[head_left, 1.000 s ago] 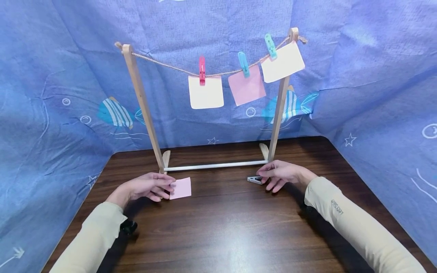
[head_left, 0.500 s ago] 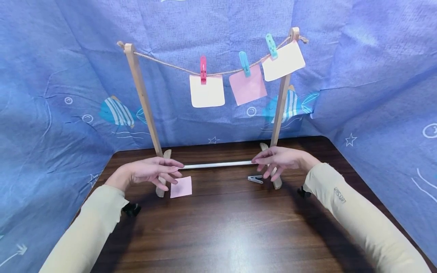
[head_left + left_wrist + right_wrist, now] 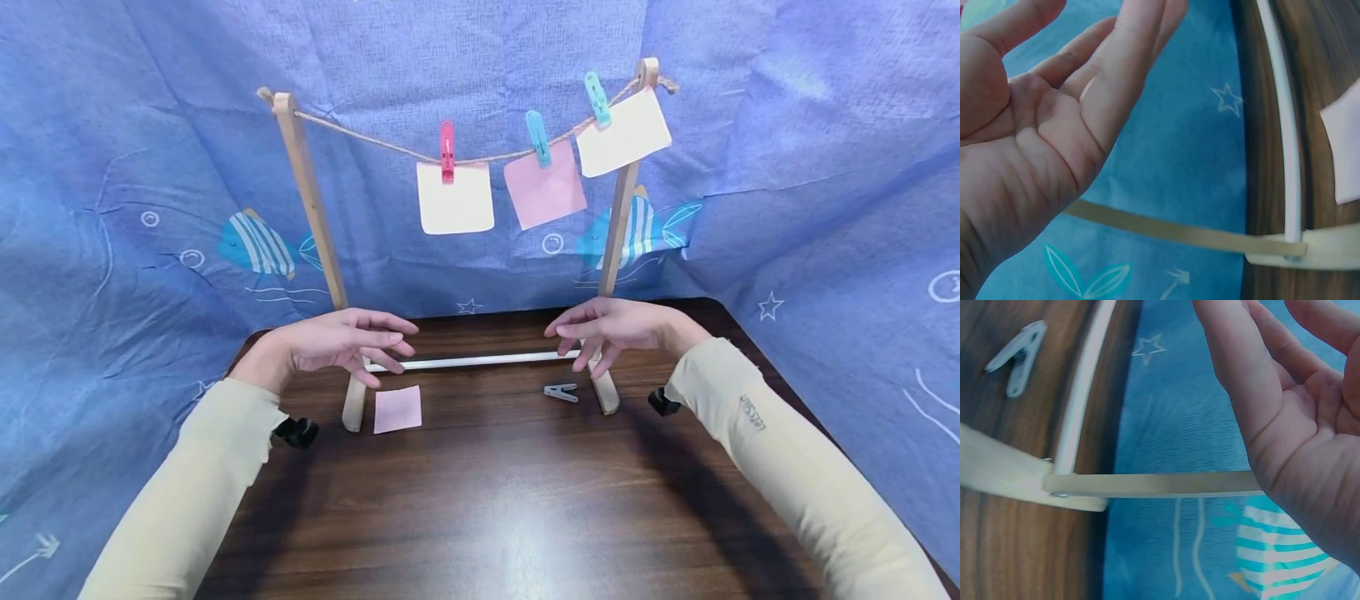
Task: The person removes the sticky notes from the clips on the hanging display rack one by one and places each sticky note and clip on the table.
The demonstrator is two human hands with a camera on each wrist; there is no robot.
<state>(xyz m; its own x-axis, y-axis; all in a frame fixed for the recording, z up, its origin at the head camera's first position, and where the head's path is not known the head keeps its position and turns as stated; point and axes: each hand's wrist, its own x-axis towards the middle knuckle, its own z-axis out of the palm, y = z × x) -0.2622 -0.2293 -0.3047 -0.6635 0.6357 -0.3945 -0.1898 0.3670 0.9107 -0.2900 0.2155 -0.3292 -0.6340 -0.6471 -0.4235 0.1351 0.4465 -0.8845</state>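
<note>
My left hand (image 3: 348, 340) is raised over the table with relaxed, spread fingers and nothing in them. Just below it a pink paper square (image 3: 398, 409) lies on the table. My right hand (image 3: 611, 327) hovers in front of the rack's right post, fingers loosely bent and holding nothing. A grey clothespin (image 3: 561, 392) lies under it, also seen as a clothespin (image 3: 1022, 357) in the right wrist view. Above, a red clothespin (image 3: 447, 152) holds a white paper (image 3: 455, 202) on the string. Two blue clothespins hold a pink paper (image 3: 545, 190) and another white paper (image 3: 626, 135).
A wooden rack with a left post (image 3: 309, 196) and a right post (image 3: 619, 221) stands at the table's back. A white rod (image 3: 480, 361) joins its feet, and a sagging string (image 3: 360, 137) spans the tops. A blue cloth (image 3: 480, 275) hangs behind.
The left hand let go of the pink paper and the right hand let go of the grey clothespin; both now lie on the table. Both hands rose and moved away from them toward the rack.
</note>
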